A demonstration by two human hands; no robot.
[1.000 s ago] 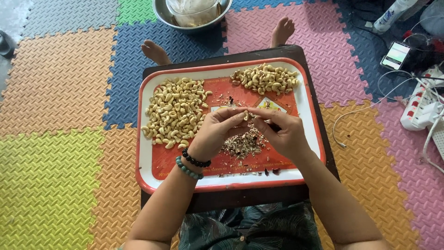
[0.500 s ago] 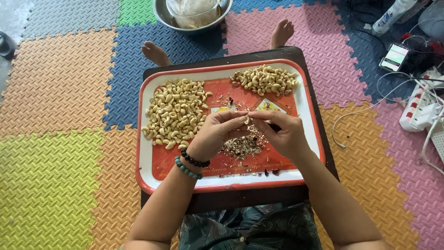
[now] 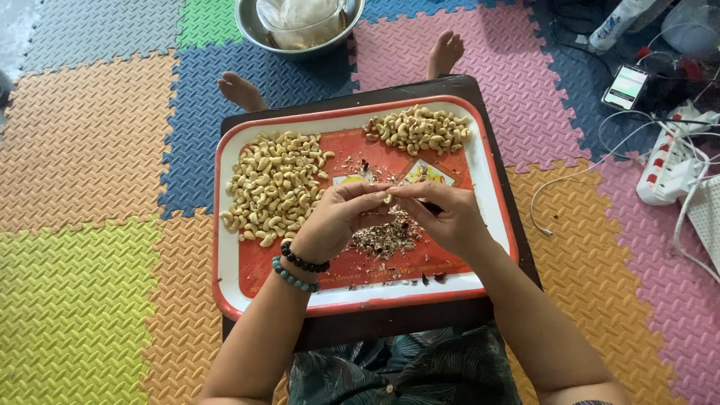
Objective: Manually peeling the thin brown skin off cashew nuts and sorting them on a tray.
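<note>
A red and white tray point(image 3: 225, 277) lies on a small dark table point(image 3: 390, 326) over my lap. My left hand point(image 3: 337, 219) and my right hand point(image 3: 442, 216) meet above the tray's middle, pinching one pale cashew nut point(image 3: 388, 198) between their fingertips. My right hand also holds a small dark tool, mostly hidden. Under the hands lies a heap of brown skin flakes point(image 3: 386, 236). A big pile of cashews point(image 3: 274, 187) covers the tray's left part. A smaller pile of cashews point(image 3: 418, 129) sits at the far right corner. Two bead bracelets point(image 3: 298, 266) circle my left wrist.
A metal bowl point(image 3: 251, 26) with a clear bag in it stands beyond my feet on coloured foam floor mats point(image 3: 90, 150). At the right lie a phone point(image 3: 624, 86), a white power strip point(image 3: 667, 169) with cables, and a white bottle point(image 3: 615, 19).
The view has shifted slightly, so everything sits a little further left. Both hands stay joined on the nut, with only small finger movements.
</note>
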